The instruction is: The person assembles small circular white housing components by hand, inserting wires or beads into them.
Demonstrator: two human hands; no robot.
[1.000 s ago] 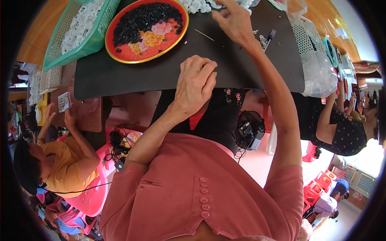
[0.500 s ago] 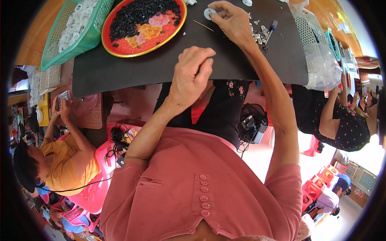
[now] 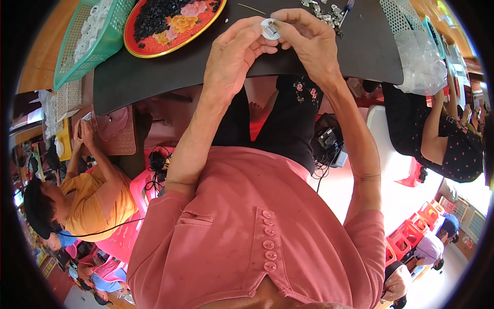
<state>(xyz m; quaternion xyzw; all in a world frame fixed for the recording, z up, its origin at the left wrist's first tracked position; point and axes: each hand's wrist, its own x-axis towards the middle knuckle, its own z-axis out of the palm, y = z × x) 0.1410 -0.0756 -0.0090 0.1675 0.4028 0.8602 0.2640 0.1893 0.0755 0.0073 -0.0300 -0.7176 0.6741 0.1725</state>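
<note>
Both of my hands meet above the near edge of a black mat (image 3: 154,77). Between their fingertips is a small round white plastic part (image 3: 269,29). My left hand (image 3: 234,54) pinches its left side with thumb and forefinger. My right hand (image 3: 309,41) holds the right side, fingers curled over it. A pile of small metal pieces (image 3: 327,13) lies on the mat just beyond my right hand.
A red round tray (image 3: 172,23) with black bits and painted flowers sits at the far left of the mat, beside a green basket (image 3: 85,44). A clear plastic bag (image 3: 422,64) lies at right. Other people sit at left and right, among red stools.
My left hand has lifted off the mat and joined my right hand. My right hand drew back from the far pile with the white part, now held by both.
</note>
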